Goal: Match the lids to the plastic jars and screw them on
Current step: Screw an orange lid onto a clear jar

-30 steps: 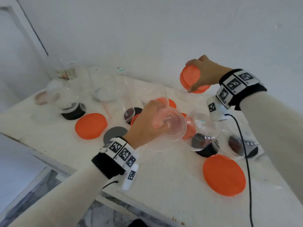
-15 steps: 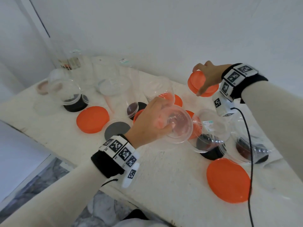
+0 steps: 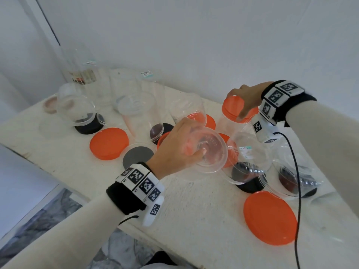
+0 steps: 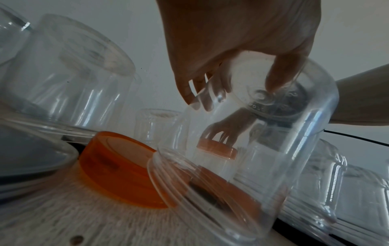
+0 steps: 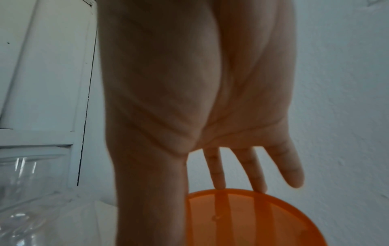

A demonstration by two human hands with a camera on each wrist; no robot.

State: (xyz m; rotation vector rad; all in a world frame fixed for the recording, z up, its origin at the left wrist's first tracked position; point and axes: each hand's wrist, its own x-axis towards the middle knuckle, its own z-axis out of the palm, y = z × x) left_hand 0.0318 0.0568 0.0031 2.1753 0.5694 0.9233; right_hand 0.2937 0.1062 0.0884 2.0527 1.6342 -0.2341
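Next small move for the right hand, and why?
Probably twist the orange lid tight. The right hand grips it from above, and it already sits on top of a clear jar at the back. The left hand holds a different, tilted jar, so it isn't steadying that one.

No text could be read. Stickers on a far jar (image 3: 146,73) and a near jar (image 3: 245,148) were too blurred; the wristbands (image 3: 140,180) bore only square code patterns.

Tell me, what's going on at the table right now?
Left hand grips a clear jar, bottom up. Right hand holds a small orange lid atop another jar. Loose lids and upturned jars crowd the table.
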